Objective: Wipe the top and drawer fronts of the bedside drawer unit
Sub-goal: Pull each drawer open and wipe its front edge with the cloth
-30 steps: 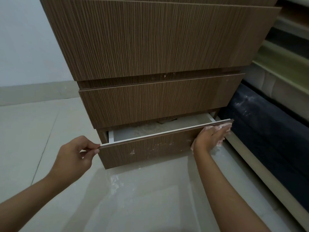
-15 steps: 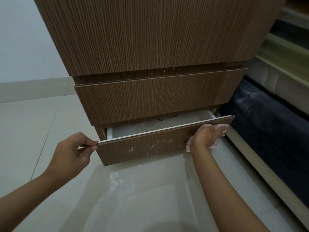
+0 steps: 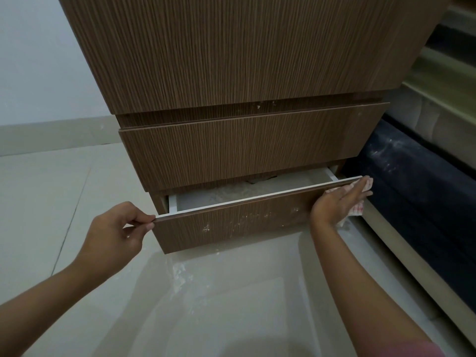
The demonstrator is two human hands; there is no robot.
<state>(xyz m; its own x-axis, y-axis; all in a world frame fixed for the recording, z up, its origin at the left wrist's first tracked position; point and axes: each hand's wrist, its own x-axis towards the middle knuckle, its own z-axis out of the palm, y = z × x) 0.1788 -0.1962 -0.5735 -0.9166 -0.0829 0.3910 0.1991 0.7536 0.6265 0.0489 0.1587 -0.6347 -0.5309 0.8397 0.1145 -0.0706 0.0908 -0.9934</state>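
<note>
The brown wood-grain drawer unit (image 3: 244, 52) fills the upper middle of the head view. Its bottom drawer (image 3: 231, 222) is pulled partly out, with white specks on its front and dust inside. My left hand (image 3: 116, 233) pinches the top left corner of that drawer front. My right hand (image 3: 337, 202) lies flat with straight fingers on the front's right end, pressing a pale checked cloth (image 3: 356, 208) against it. The cloth sticks out past my fingertips and under my palm. The middle drawer (image 3: 244, 148) above is closed.
A pale glossy tiled floor (image 3: 206, 305) spreads below the unit, with white dust near the drawer's base. A dark blue bed side (image 3: 417, 191) with a beige base rail runs along the right. A light wall (image 3: 38, 60) with a skirting stands at the left.
The camera view has shifted slightly. My right hand with the cloth has slid right along the bottom drawer front toward its end. My left hand keeps its pinch on the left corner.
</note>
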